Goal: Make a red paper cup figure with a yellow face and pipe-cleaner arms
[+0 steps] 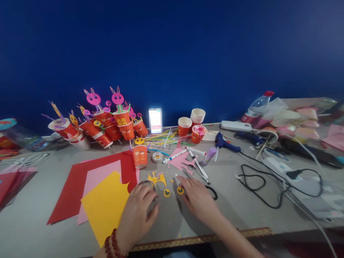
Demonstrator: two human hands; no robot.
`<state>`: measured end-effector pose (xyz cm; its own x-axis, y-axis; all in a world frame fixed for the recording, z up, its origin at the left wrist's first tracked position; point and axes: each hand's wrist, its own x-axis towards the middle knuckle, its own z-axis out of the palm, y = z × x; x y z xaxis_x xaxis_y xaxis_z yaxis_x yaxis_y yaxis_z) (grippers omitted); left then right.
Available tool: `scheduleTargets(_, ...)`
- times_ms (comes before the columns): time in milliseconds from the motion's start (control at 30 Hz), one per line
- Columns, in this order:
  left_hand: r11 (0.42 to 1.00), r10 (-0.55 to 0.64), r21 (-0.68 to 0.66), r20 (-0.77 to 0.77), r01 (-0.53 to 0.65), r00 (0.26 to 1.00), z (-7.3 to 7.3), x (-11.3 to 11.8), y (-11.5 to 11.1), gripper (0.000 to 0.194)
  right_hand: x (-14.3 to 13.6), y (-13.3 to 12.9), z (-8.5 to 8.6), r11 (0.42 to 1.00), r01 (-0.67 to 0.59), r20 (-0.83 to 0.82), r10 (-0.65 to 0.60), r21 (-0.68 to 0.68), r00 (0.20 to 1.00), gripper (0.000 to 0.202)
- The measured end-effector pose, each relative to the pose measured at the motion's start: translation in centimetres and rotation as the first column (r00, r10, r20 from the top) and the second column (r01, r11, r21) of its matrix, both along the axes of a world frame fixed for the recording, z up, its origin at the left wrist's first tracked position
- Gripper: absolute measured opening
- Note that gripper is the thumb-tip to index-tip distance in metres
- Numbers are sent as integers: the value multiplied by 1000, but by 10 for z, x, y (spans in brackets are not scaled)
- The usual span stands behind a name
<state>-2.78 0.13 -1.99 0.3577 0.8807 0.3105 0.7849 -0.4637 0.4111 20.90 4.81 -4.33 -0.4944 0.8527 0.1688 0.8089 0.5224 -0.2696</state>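
My left hand [142,209] curls over a round, clear-looking tape roll [148,183], covering much of it. My right hand [198,197] has its index finger and thumb apart beside a small yellow paper circle [180,190] with a dark mark. Whether they touch it, I cannot tell. Between my hands is another yellow circle [166,193], also marked. Yellow paper scraps [157,178] lie just beyond. Scissors with a black handle [212,192] are partly hidden by my right hand. A yellow sheet [107,206] extends under my left forearm.
Decorated red cups [124,130] crowd the back left; one red cup [140,157] stands nearer. Markers [174,156] and pink paper [180,159] lie ahead. A blue glue gun [226,143] trails its cord rightward. Toward the right are a power strip [292,181] and a bottle [256,109].
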Motion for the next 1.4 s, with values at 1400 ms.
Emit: scheduleTargets(1400, 785, 358, -433, 901, 442, 247, -21, 42, 6, 32, -26, -29, 32, 789, -371, -866, -490, -489, 98, 21)
